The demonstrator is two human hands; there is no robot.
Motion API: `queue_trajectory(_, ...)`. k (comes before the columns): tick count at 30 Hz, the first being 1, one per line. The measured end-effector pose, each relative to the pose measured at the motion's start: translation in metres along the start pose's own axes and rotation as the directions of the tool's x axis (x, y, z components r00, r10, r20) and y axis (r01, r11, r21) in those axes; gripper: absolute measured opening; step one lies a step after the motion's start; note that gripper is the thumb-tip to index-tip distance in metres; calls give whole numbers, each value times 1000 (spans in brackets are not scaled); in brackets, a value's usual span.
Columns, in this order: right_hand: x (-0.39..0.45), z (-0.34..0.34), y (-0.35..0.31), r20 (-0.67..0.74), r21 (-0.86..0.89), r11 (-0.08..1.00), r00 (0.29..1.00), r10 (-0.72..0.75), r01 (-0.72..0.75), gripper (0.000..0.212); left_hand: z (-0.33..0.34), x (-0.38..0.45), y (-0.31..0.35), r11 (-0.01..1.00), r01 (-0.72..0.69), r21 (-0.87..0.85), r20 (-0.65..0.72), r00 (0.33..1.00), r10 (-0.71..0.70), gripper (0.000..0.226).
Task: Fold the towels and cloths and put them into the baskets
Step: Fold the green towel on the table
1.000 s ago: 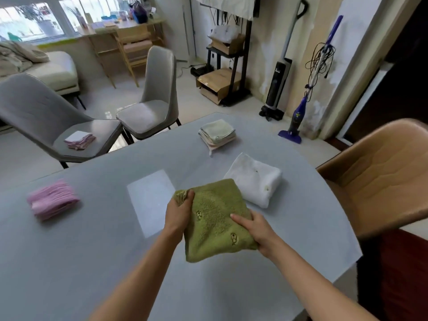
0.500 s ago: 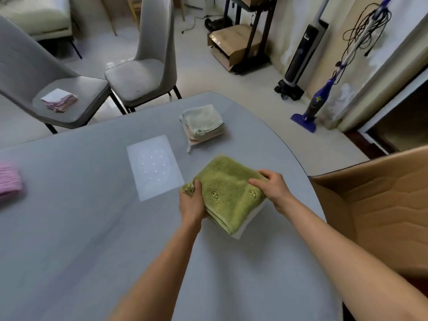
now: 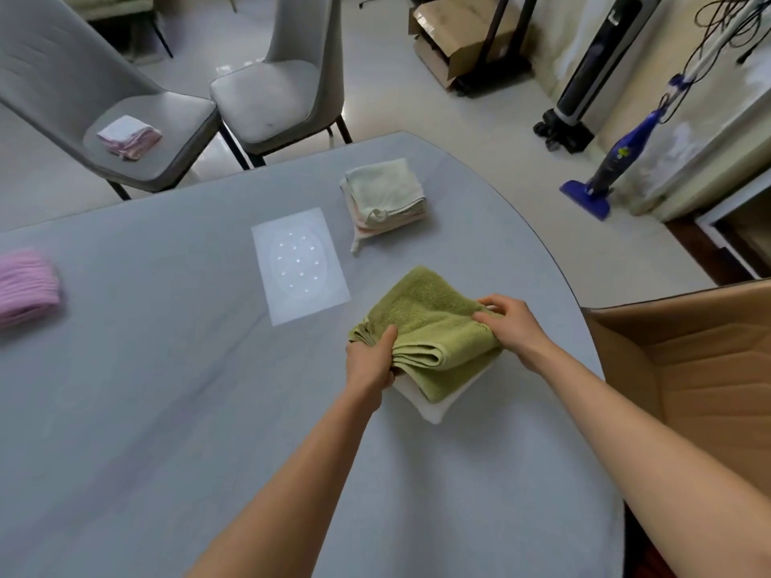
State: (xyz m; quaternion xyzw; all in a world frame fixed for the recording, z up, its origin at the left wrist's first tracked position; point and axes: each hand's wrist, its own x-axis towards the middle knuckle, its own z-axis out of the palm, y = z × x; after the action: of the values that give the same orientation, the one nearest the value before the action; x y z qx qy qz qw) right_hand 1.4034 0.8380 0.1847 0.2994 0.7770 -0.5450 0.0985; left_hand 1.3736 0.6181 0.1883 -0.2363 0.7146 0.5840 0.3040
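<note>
Head view: a folded green towel (image 3: 429, 327) is seen stacked on a folded white towel (image 3: 438, 404) near the right edge of the grey tabletop (image 3: 167, 410).
Left grip: the left hand (image 3: 371, 360) is curled round the stack's near-left corner, thumb on top of the green layers.
Right grip: the right hand (image 3: 507, 323) is closed over the far-right edge, fingers tucked under the cloth.
Key relation: the stack is held between both hands, its long axis running from near-right to far-left; neither hand is judged nearer.
Baskets: none are shown, so the carrying direction cannot be told.
Surroundings: a pale green and pink folded pile (image 3: 384, 200) lies just beyond, a pink cloth (image 3: 25, 285) well apart at the left, another folded cloth (image 3: 129, 135) on a grey chair (image 3: 167, 131).
Obstruction: a tan chair (image 3: 688, 369) is set close at the right.
</note>
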Motion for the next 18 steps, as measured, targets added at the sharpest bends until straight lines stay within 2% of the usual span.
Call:
queue_trajectory(1,2,0,-3,3,-136,991,1000,-2,3,19,0,1,1,1000,8,27,-12,1000,-8,31)
queue_trajectory(2,2,1,-7,-5,-323,946,999,-39,35,23,0,4,0,998,-3,69,-27,1000,5,44)
queue_trajectory(4,-10,5,-16,-32,-601,776,965,-259,189,31,-1,10,-4,959,-36,281,-109,992,69,74)
queue_trajectory(5,-20,10,-19,-29,-653,696,908,-418,299,36,-3,13,-7,926,-49,375,-129,986,104,82)
queue_trajectory(7,-45,22,-19,54,-678,502,718,-694,537,44,-4,13,-7,881,-69,467,-137,979,149,84)
queue_trajectory(8,-58,28,-16,153,-691,380,639,-754,614,47,-3,11,-4,870,-78,487,-139,976,165,83)
queue_trajectory(9,-68,35,-10,269,-710,268,603,-751,651,52,-4,9,0,862,-90,498,-142,973,184,81)
queue_trajectory(10,-77,42,-2,359,-739,193,620,-698,646,60,-4,7,3,859,-103,501,-147,968,202,79)
queue_trajectory(12,-89,53,12,385,-809,200,756,-529,552,77,-6,4,8,861,-135,490,-158,958,241,69)
queue_trajectory(14,-95,62,19,308,-854,269,850,-428,445,79,-8,1,13,852,-179,493,-154,945,287,58)
queue_trajectory(16,-97,68,20,273,-834,355,875,-400,422,77,-8,0,17,833,-210,512,-150,933,327,55)
queue_trajectory(18,-96,69,16,255,-756,472,868,-427,454,75,-7,-2,19,822,-207,531,-167,925,341,54)
